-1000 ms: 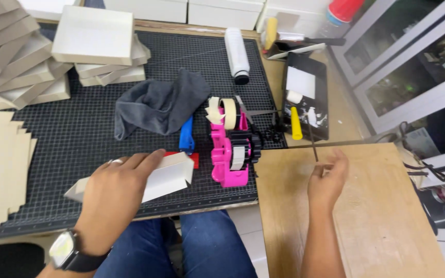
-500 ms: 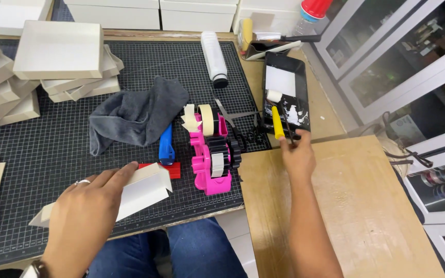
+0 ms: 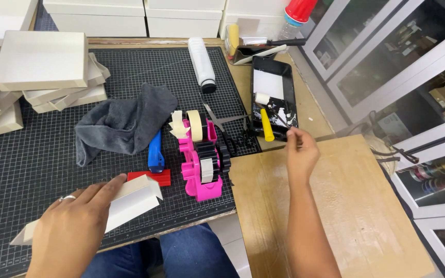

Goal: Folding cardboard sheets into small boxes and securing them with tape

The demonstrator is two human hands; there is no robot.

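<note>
Here, at the far left, a stack of flat cream boxes (image 3: 42,67) sits on the black gridded cutting mat (image 3: 37,154) that covers the counter. Nearer the person, the left hand (image 3: 75,226) lies flat and open, fingers spread, pressing on a folded piece of white cardboard (image 3: 130,201); it grips nothing. Just behind the cardboard are a small red piece (image 3: 153,177), a blue cutter (image 3: 155,152) and a crumpled grey cloth (image 3: 122,123). To the right stands a pink tape dispenser (image 3: 199,164), with scissors (image 3: 222,123) beyond it. Further right, the right hand (image 3: 301,152) is closed, fingertips pinched on a thin dark stick, at the near edge of a black tray (image 3: 274,67) holding a yellow-handled tool (image 3: 267,126). A bare wooden board (image 3: 346,206) lies below that hand.
</note>
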